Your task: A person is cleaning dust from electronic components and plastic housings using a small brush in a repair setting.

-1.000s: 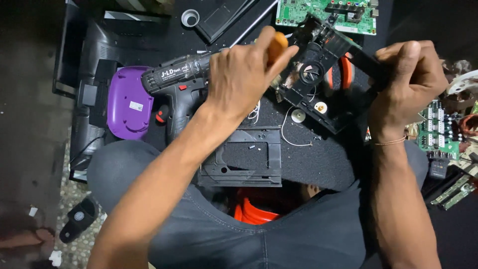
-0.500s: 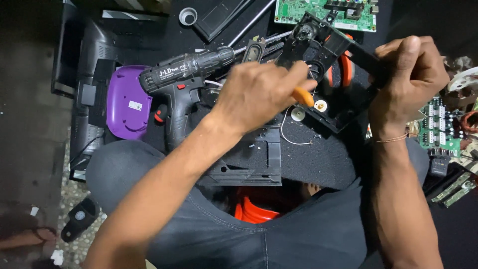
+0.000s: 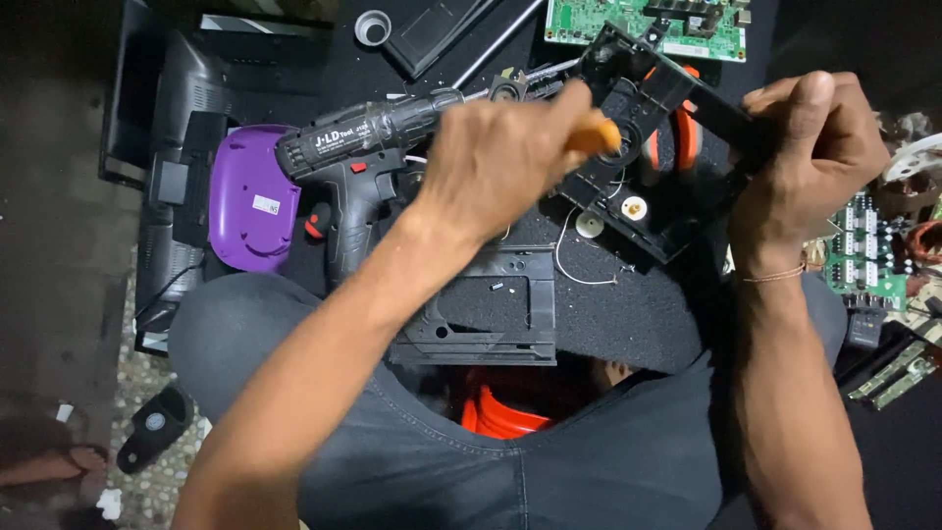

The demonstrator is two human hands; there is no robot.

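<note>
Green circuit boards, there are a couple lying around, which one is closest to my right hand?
The green board at the right edge, just beside the right hand's wrist. The other green board lies at the top, beyond the black frame that hand holds.

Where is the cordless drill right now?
In the head view the cordless drill lies untouched left of centre, beside the purple battery pack, just left of the left hand, which grips an orange-handled tool.

one cordless drill (image 3: 363, 167), two green circuit boards (image 3: 643, 18), two hands (image 3: 510, 157)
</note>
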